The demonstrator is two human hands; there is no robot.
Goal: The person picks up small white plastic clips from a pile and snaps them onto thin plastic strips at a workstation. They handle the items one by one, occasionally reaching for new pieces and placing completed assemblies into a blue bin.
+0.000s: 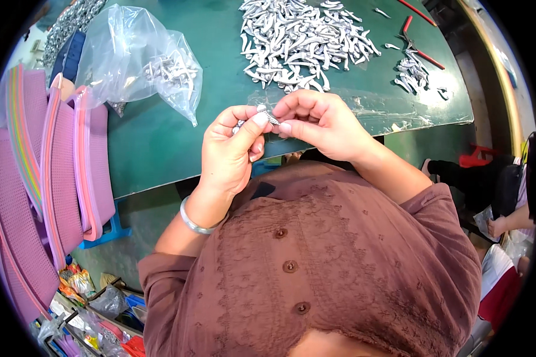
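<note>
Brown embroidered blouse [345, 256], dark round buttons [290, 266], silvery bangle [190, 223]

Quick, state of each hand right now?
Left hand: closed, holding small silvery pieces.
Right hand: partly closed at those pieces; whether it grips one cannot be told.

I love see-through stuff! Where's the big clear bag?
In the head view, the big clear bag lies at upper left on the table, between the purple mesh and the pile of silvery pieces, left of the left hand.
</note>
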